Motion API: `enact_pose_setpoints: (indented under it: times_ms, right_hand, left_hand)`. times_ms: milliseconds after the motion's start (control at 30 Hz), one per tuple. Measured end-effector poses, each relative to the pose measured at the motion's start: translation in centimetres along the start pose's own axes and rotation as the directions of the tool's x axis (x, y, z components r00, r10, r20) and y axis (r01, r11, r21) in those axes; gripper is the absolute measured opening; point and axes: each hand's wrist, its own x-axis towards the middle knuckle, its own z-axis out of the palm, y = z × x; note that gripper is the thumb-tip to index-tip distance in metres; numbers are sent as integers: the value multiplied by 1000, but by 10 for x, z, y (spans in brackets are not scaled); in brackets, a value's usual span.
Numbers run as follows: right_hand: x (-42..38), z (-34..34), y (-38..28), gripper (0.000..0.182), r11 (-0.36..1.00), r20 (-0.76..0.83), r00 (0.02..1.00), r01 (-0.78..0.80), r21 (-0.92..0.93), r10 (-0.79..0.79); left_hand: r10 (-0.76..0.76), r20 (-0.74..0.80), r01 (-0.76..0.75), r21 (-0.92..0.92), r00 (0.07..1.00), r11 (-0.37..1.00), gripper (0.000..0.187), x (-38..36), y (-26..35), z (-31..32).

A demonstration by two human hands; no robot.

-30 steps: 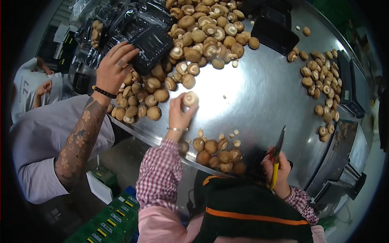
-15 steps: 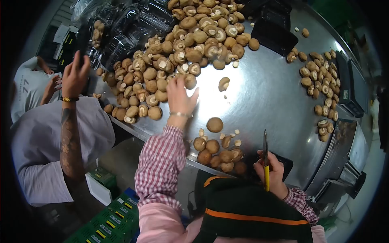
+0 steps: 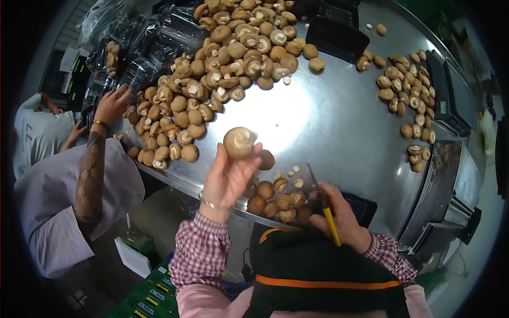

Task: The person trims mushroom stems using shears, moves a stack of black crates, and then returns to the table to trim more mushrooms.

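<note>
My left hand (image 3: 227, 183) holds up a shiitake mushroom (image 3: 237, 146) in its fingers, with the pale stem facing up towards me. My right hand (image 3: 344, 221) grips the yellow handle of a knife (image 3: 330, 222); its thin blade points up and left, blurred. Between the hands, near the table's front edge, lies a small group of brown mushrooms (image 3: 284, 201) with cut stem pieces (image 3: 298, 183). One round mushroom (image 3: 266, 160) sits just behind my left fingers. A black tray (image 3: 365, 210) is partly hidden behind my right hand.
A large mushroom heap (image 3: 233, 50) covers the back left of the metal table (image 3: 339, 122). Wrapped black packs (image 3: 143, 58) lie beside it, where a co-worker's hand (image 3: 112, 105) reaches. Black trays (image 3: 338, 40), more mushrooms (image 3: 405, 85) and a scale (image 3: 456, 98) stand farther right.
My left hand has come back from the heap and now holds a mushroom stem up. The knife has tilted left. The co-worker's hand has lowered to the packs. The view has shifted slightly.
</note>
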Motion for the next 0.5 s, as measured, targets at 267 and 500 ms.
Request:
enact_pose_setpoints:
  times_ms: [267,500]
  right_hand:
    - [6,7,-25,61,906,13,960,269,-328,-281]
    - [0,13,-27,59,889,-22,959,255,-381,-284]
  left_hand:
    - [86,63,-88,43,994,995,56,-45,-37,37]
    - [272,106,-292,333,957,897,64,-60,-45,37]
